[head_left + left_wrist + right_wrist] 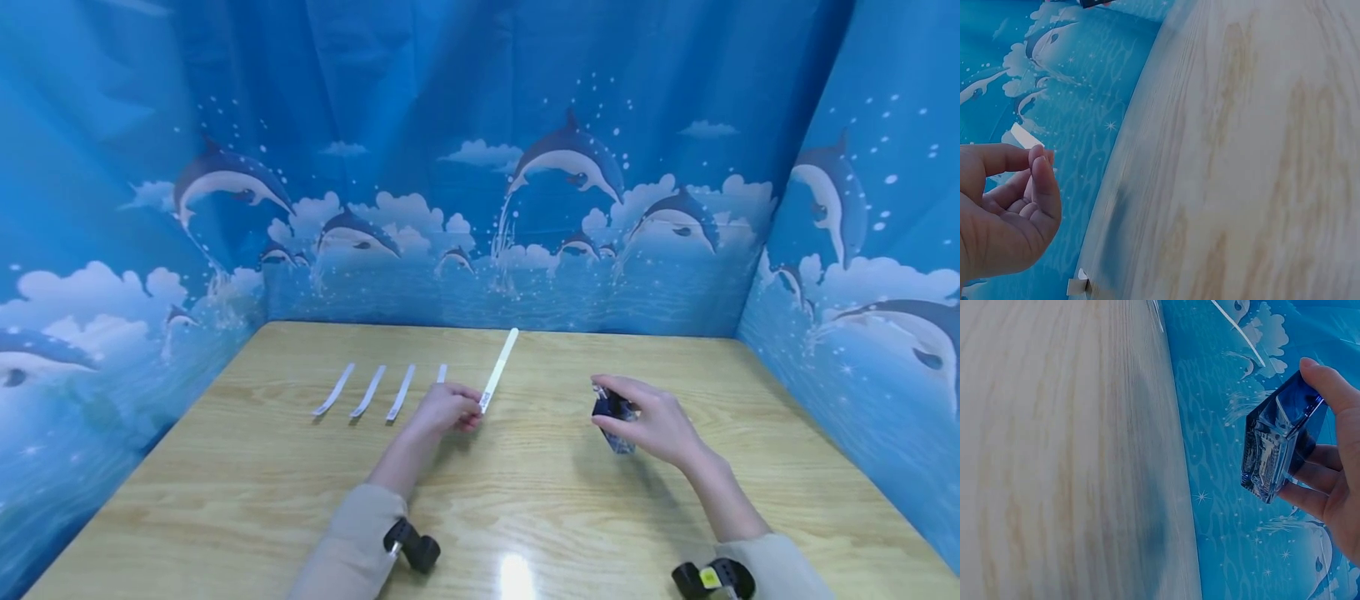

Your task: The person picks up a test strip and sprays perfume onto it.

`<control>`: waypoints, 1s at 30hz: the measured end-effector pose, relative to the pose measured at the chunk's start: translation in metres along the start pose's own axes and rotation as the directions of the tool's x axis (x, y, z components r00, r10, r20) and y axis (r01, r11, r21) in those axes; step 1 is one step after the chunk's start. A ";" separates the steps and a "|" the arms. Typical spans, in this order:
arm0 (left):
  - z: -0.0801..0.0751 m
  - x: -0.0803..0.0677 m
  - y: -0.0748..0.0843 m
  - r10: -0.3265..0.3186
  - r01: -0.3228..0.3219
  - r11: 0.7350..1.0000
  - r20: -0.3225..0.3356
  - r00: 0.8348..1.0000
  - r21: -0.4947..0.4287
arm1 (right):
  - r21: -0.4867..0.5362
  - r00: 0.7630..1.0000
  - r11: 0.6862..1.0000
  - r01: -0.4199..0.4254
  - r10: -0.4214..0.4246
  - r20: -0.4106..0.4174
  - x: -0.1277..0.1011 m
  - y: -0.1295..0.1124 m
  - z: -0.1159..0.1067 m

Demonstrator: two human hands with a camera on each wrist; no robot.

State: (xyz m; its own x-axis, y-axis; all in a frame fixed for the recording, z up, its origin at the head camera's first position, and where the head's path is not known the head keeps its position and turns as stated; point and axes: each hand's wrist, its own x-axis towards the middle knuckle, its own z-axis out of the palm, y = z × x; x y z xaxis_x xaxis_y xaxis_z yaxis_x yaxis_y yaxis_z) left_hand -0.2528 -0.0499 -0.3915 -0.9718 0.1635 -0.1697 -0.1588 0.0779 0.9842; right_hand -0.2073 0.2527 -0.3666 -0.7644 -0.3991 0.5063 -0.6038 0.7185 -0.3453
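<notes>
Sleeved arms reach mid-frame: left hand (444, 408) pinches a white paper strip (498, 369), right hand (655, 421) grips a blue glass bottle (613, 413) (unsprayed, seemingly); laid strips (369, 390) wait left of centre.

No writing can be read: the long white paper strip (498, 369) bears small dark print at its near end, too tiny to decipher.

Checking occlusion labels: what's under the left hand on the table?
The left hand pinches the near end of a long white strip. A short strip beside three others runs under its knuckles; that strip's near end is covered. Wooden table beneath.
</notes>
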 end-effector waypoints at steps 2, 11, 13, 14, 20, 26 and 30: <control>0.002 -0.001 0.000 0.003 -0.003 1.000 0.019 1.000 0.009 | 0.000 1.000 1.000 0.001 -0.001 -0.004 0.001 0.000 0.000; 0.009 -0.010 0.003 0.008 -0.011 1.000 0.130 0.991 0.021 | -0.020 0.998 0.999 0.042 -0.043 -0.054 0.004 0.001 -0.002; 0.011 -0.012 0.005 0.017 -0.022 0.999 0.147 0.989 0.033 | -0.029 0.997 0.998 0.049 -0.051 -0.060 0.005 0.001 -0.002; 0.012 -0.013 0.006 0.017 -0.024 0.999 0.153 0.988 0.039 | -0.035 0.997 0.998 0.052 -0.054 -0.063 0.006 0.000 -0.002; 0.019 -0.020 0.012 0.022 -0.039 0.995 0.171 0.985 0.095 | -0.074 0.994 0.996 0.046 -0.053 -0.095 0.010 -0.001 -0.004; 0.023 -0.025 0.011 0.013 -0.039 0.989 0.183 0.983 0.142 | -0.092 0.992 0.995 0.050 -0.060 -0.111 0.014 -0.003 -0.003; 0.022 -0.027 0.010 0.023 -0.052 0.987 0.190 0.981 0.149 | -0.099 0.993 0.994 0.040 -0.051 -0.111 0.015 -0.004 -0.002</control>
State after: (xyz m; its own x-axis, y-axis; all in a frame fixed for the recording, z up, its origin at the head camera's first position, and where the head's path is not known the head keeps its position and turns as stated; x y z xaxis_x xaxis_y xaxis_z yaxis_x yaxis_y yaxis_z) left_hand -0.2243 -0.0315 -0.3784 -0.9243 0.3496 -0.1533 -0.0801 0.2149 0.9733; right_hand -0.2155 0.2450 -0.3558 -0.7029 -0.3697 0.6076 -0.6086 0.7548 -0.2448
